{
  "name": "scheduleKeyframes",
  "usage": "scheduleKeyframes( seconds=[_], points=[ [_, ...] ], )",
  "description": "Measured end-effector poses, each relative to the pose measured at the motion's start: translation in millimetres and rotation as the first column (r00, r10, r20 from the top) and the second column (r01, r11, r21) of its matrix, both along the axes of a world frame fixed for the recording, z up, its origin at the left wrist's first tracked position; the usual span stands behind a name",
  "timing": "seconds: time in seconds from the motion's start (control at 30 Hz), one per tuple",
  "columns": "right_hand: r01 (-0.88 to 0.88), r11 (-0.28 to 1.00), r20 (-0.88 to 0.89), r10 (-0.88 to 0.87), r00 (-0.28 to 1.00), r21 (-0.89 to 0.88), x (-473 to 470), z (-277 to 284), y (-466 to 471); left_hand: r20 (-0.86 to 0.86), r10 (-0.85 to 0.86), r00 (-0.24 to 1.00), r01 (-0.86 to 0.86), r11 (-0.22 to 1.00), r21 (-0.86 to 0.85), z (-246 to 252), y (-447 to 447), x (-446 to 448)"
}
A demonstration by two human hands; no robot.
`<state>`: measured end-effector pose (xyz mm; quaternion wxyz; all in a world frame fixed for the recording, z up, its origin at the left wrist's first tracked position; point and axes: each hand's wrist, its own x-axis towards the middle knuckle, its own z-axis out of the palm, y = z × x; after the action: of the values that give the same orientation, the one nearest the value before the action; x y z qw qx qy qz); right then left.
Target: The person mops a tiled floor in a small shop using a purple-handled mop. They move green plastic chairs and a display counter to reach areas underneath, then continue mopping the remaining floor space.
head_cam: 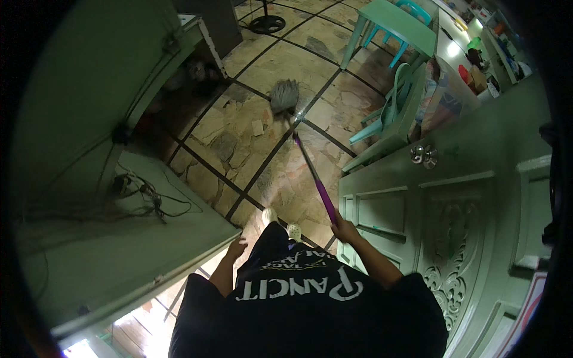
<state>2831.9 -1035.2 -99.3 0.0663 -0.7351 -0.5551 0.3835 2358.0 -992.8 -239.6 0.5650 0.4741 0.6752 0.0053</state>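
Note:
My right hand (345, 229) grips the purple handle (324, 199) of a mop near its upper end. The shaft slopes forward and away to a grey mop head (285, 96), which lies on the stone-patterned floor (250, 147) and looks slightly blurred. My left hand (237, 247) hangs at my side with nothing in it, its fingers loosely apart, close to the corner of a pale green counter (179, 228). Below my dark shirt, my light-coloured clogs (294, 232) show on the floor.
A green panelled door (385, 210) with a metal knob (423, 156) stands close on my right. Beyond it are a light green chair (389, 109) and a green table (398, 24). Tangled cables (150, 192) lie on the left counter. A round black stand base (267, 24) rests farther ahead.

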Motion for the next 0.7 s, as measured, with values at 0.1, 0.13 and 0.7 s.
scheduleKeyframes(
  seconds=[0.1, 0.13, 0.7],
  points=[
    [0.062, 0.912, -0.103, -0.113, 0.988, -0.406, 23, 81, -64, -0.083, -0.252, 0.964, 0.251, 0.968, -0.031, -4, -16, -42],
    [0.130, 0.950, -0.249, -0.205, 0.947, -0.284, 26, 103, -71, -0.095, -0.285, 0.954, 0.274, 0.955, -0.112, -4, -17, -51],
    [0.199, 0.960, -0.466, -0.270, 0.843, -0.197, 49, 97, 433, 0.299, 0.429, 0.853, -0.337, 0.888, -0.313, 3, 402, 16]
  ],
)
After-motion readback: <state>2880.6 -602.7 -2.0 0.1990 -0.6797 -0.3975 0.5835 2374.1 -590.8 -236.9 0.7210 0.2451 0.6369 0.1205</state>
